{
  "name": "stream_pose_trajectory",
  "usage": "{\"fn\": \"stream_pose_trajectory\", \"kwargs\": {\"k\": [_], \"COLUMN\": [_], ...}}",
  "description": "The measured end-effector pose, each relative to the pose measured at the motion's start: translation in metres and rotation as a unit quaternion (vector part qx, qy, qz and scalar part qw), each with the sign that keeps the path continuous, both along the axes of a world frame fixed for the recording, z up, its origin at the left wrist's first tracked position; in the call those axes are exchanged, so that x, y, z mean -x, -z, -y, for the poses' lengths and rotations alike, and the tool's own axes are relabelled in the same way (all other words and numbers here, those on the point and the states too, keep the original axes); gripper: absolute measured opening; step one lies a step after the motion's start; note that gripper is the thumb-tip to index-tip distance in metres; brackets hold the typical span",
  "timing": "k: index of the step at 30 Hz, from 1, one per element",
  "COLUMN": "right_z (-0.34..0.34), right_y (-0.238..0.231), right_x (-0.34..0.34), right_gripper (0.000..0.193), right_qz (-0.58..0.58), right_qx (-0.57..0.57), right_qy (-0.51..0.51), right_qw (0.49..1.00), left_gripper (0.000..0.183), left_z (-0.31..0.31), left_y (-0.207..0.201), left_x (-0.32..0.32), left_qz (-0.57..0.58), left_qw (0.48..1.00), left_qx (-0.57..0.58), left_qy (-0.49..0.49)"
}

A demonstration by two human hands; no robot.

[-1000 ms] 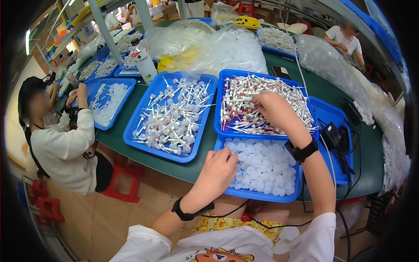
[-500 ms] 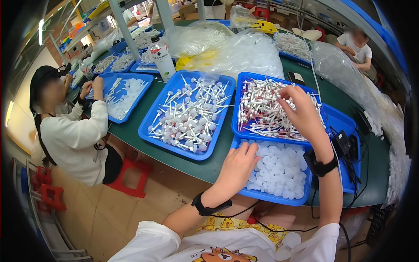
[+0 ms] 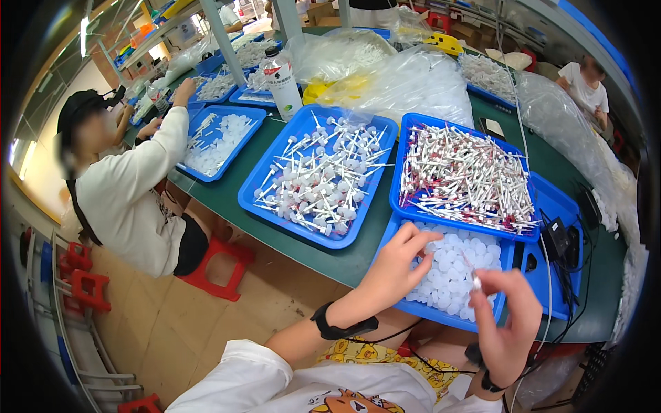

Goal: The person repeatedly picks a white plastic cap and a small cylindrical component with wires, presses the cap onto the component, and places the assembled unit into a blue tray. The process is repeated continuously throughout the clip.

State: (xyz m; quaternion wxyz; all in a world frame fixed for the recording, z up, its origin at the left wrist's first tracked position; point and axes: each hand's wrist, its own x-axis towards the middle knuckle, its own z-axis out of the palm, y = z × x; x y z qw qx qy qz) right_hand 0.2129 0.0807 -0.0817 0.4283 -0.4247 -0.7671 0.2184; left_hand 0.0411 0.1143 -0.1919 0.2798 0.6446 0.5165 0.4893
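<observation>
My right hand (image 3: 508, 327) pinches a small thin white stick (image 3: 476, 281) between thumb and fingertips, above the right part of a blue tray (image 3: 508, 256) of translucent white discs (image 3: 446, 275). Over the left part of that tray is my left hand (image 3: 396, 268), thumb and forefinger apart, nothing visible between them. Partly overlapping the disc tray, a second blue tray (image 3: 394, 196) holds a heap of thin white sticks (image 3: 468, 179) with reddish bits. To its left, another blue tray (image 3: 249, 180) holds sticks with discs fitted on their ends (image 3: 323, 175).
A bottle (image 3: 281, 86) stands behind the trays beside clear plastic bags (image 3: 406, 86). Black adapters and cables (image 3: 556, 237) lie in a blue tray at right. A co-worker (image 3: 131, 172) works at a tray on the left; another person (image 3: 584, 89) sits at far right.
My right hand has come back from the stick tray toward me, now with a stick in its fingertips. My left hand stays over the discs. The view has shifted slightly.
</observation>
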Motion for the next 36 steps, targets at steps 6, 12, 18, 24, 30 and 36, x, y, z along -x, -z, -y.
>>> {"fn": "stream_pose_trajectory", "kwargs": {"k": [6,12,18,24,30,36], "right_z": [0.013,0.002,0.0,-0.004,-0.01,-0.01], "right_y": [0.031,0.051,0.051,0.049,0.054,0.067], "right_x": [-0.006,-0.006,-0.013,-0.024,-0.022,-0.016], "right_gripper": [0.026,0.036,0.04,0.047,0.045,0.028], "right_qz": [0.005,0.013,0.057,0.153,0.16,0.094], "right_qx": [0.007,-0.062,-0.085,-0.16,-0.174,-0.132], "right_qy": [-0.004,-0.069,-0.07,-0.066,-0.097,-0.096], "right_qw": [1.0,0.996,0.992,0.973,0.967,0.982], "left_gripper": [0.031,0.036,0.036,0.034,0.033,0.034], "left_z": [0.024,0.045,0.048,0.043,0.041,0.043], "left_y": [-0.007,-0.022,-0.027,-0.015,-0.003,-0.002], "left_x": [0.027,0.035,0.034,0.032,0.019,0.018], "left_qz": [0.314,0.383,0.411,0.383,0.367,0.319], "left_qw": [0.936,0.891,0.871,0.878,0.883,0.916], "left_qx": [0.081,0.168,0.186,0.18,0.159,0.123], "left_qy": [0.139,0.176,0.192,0.222,0.244,0.211]}}
